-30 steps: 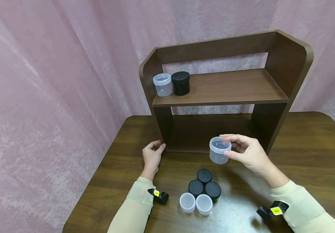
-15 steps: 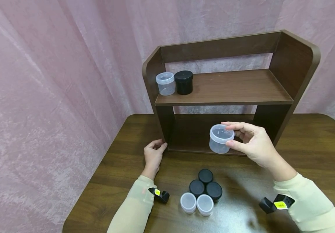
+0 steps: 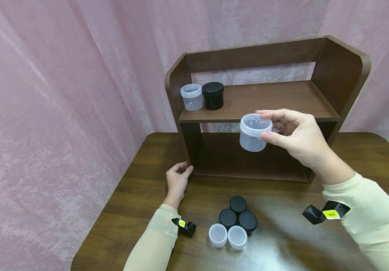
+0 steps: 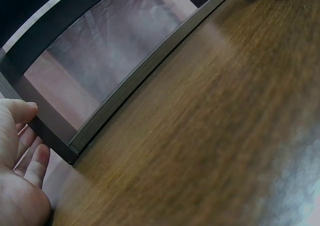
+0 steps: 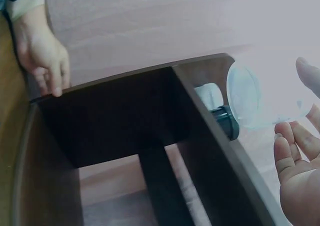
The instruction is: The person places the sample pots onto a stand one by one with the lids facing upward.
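Pale green long sleeves point(image 3: 377, 222); blocky black wrist cameras point(image 3: 313, 215), yellow labels point(image 3: 331, 214), dark print

My desk point(image 3: 140, 210) is carrying three black jars point(image 3: 227, 218), two whitish jars point(image 3: 218, 235) and a shelf point(image 3: 275, 98), which is holding a clear jar point(image 3: 192, 100) and a black jar point(image 3: 213, 98).

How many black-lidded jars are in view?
4. One black jar stands on the upper shelf; a back jar, left jar and right jar cluster on the table.

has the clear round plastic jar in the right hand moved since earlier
Yes, upward: in the head view the jar overlapped the bottom edge of the brown wooden shelf unit; now it overlaps the upper shelf's front edge.
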